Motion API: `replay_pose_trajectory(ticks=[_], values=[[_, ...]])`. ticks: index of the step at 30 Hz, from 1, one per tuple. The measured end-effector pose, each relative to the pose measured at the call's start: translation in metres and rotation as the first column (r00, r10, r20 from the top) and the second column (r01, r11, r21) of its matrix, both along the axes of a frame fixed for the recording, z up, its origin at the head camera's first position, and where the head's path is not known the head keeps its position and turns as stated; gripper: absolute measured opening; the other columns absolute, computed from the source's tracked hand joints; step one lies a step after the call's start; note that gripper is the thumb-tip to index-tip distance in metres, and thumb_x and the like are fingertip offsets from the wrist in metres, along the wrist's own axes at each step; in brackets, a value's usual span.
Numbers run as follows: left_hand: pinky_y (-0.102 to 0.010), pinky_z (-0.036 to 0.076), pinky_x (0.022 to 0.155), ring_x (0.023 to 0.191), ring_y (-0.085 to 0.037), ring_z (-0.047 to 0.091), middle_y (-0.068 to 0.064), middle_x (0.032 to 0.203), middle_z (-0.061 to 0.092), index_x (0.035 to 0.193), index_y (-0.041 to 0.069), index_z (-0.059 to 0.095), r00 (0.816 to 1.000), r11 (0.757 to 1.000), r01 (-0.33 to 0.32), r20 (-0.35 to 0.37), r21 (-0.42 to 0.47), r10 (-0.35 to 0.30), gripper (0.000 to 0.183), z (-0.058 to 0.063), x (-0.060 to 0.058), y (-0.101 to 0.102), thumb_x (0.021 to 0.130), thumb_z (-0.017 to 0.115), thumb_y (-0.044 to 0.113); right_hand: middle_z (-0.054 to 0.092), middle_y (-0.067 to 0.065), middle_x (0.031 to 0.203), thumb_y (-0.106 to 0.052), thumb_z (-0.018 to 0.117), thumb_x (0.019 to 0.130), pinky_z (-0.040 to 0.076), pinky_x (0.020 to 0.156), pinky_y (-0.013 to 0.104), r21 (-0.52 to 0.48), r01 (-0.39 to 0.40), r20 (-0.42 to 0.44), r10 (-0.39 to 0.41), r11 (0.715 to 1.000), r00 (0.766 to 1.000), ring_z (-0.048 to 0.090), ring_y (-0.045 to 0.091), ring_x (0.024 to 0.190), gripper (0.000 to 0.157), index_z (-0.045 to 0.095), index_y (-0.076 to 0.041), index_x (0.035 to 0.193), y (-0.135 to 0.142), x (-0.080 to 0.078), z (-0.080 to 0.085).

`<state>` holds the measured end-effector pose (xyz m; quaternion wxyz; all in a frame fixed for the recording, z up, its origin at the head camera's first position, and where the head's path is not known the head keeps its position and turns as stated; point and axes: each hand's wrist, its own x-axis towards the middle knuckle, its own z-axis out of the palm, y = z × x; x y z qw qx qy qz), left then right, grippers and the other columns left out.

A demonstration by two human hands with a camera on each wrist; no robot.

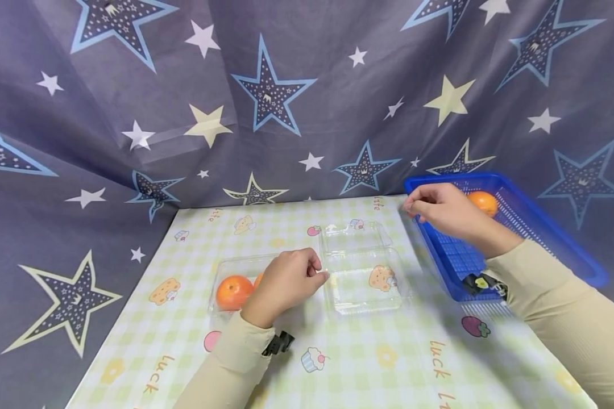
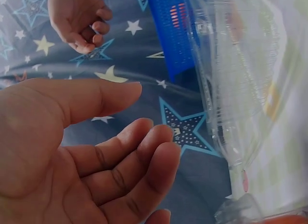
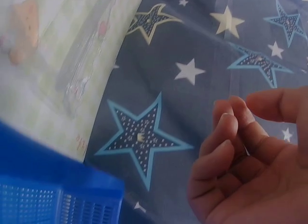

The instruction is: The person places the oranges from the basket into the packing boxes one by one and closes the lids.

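Observation:
My left hand [image 1: 288,282] hovers between two clear plastic boxes, its fingers loosely bent with nothing in them, as the left wrist view also shows. Partly behind it, the left clear box [image 1: 219,271] holds an orange [image 1: 234,292] and a second one mostly hidden by the hand. To its right lies a clear clamshell box [image 1: 364,309] with its lid [image 1: 355,236] folded back, nothing inside. Over the left rim of a blue plastic basket [image 1: 452,292], my right hand [image 1: 442,209] hangs in the air, fingers loosely curled around nothing. Another orange [image 1: 483,203] sits in the basket.
A checked tablecloth [image 1: 384,375] printed with cakes and fruit covers the table. Dark star-patterned fabric [image 1: 286,159] hangs behind the table and along its left side. The basket stands at the back right, close to the fabric.

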<state>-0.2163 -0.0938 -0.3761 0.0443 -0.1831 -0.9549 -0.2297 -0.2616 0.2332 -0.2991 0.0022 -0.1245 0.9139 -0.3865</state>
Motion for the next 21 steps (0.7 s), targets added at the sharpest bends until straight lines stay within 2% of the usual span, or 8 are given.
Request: replay_pose_trajectory(ticks=[5, 12, 16, 21], values=[[-0.033, 0.045, 0.065, 0.061, -0.01, 0.053, 0.014, 0.065, 0.058, 0.074, 0.025, 0.065, 1.0, 0.997, 0.009, -0.004, -0.076, -0.009, 0.023, -0.005, 0.0, 0.005, 0.089, 0.076, 0.037, 0.074, 0.009, 0.109, -0.026, 0.051, 0.108, 0.054, 0.081, 0.038, 0.037, 0.009, 0.003, -0.009, 0.999, 1.0, 0.067, 0.026, 0.095, 0.027, 0.073, -0.01, 0.11, 0.011, -0.005, -0.003], [-0.042, 0.045, 0.078, 0.063, -0.01, 0.054, 0.015, 0.063, 0.058, 0.067, 0.027, 0.064, 0.999, 0.982, 0.01, 0.036, -0.188, -0.004, 0.033, -0.017, -0.002, 0.009, 0.092, 0.071, 0.047, 0.073, 0.012, 0.113, -0.03, 0.051, 0.108, 0.053, 0.081, 0.039, 0.071, 0.05, -0.004, -0.049, 0.996, 0.999, 0.066, 0.026, 0.097, 0.029, 0.072, -0.01, 0.115, 0.031, -0.015, -0.005], [-0.048, 0.044, 0.083, 0.063, -0.011, 0.053, 0.014, 0.06, 0.057, 0.063, 0.026, 0.062, 0.999, 0.98, 0.002, 0.045, -0.197, 0.007, 0.038, -0.02, -0.003, 0.01, 0.093, 0.07, 0.047, 0.072, 0.012, 0.116, -0.034, 0.051, 0.108, 0.052, 0.081, 0.038, 0.09, 0.081, -0.005, -0.081, 0.993, 0.997, 0.065, 0.024, 0.098, 0.032, 0.071, -0.011, 0.117, 0.041, -0.021, -0.009], [-0.047, 0.042, 0.082, 0.057, -0.013, 0.05, 0.011, 0.053, 0.049, 0.053, 0.024, 0.056, 0.997, 0.98, 0.013, 0.078, -0.2, 0.002, 0.049, -0.022, -0.001, 0.012, 0.095, 0.069, 0.047, 0.073, 0.013, 0.115, -0.035, 0.055, 0.106, 0.05, 0.078, 0.037, 0.108, 0.108, -0.033, -0.105, 0.988, 0.994, 0.065, 0.027, 0.098, 0.032, 0.072, -0.01, 0.115, 0.053, -0.027, -0.015]])
